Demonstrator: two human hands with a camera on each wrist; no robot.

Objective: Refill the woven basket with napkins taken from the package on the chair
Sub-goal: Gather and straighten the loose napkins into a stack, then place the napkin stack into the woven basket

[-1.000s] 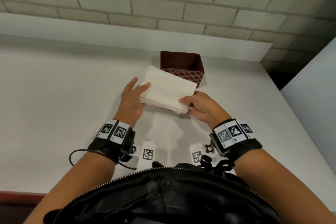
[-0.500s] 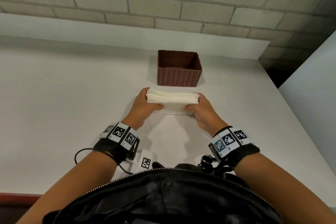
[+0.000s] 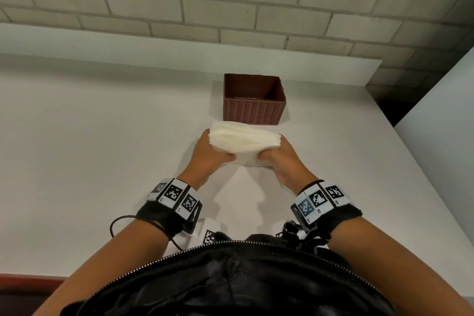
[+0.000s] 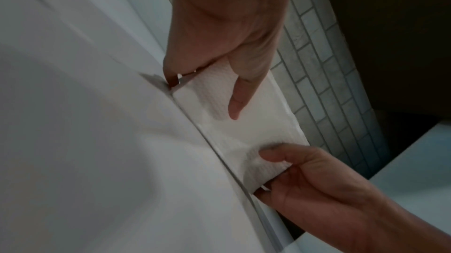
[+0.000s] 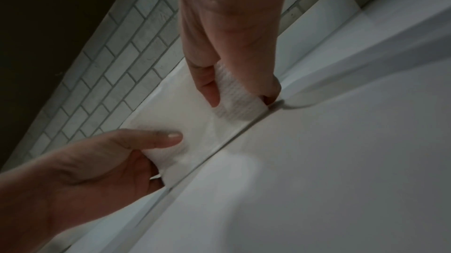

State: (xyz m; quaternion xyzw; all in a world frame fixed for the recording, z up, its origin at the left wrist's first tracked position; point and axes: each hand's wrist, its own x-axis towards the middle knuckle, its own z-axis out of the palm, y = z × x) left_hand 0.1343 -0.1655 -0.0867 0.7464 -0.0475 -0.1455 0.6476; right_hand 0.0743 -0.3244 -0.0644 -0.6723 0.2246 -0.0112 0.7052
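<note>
A brown woven basket (image 3: 254, 108) stands on the white table (image 3: 102, 161) near the back wall; what shows of its inside holds nothing. Just in front of it I hold a white stack of napkins (image 3: 243, 140) on edge, its lower edge on the table. My left hand (image 3: 213, 154) grips the stack's left end, thumb on the near face. My right hand (image 3: 279, 159) grips the right end the same way. In the left wrist view the napkins (image 4: 234, 122) lie under the left thumb; in the right wrist view the napkins (image 5: 190, 122) are pinched by the right hand (image 5: 231, 83).
A grey brick wall (image 3: 230, 7) rises behind a white ledge (image 3: 179, 56). A white panel (image 3: 441, 123) stands at the right past a dark gap. The package and the chair are out of view. A black zipped bag (image 3: 230, 279) hangs at my chest.
The napkin stack has gone from lying tilted between my hands to standing on edge on the table, squared between both hands, a little nearer the basket.
</note>
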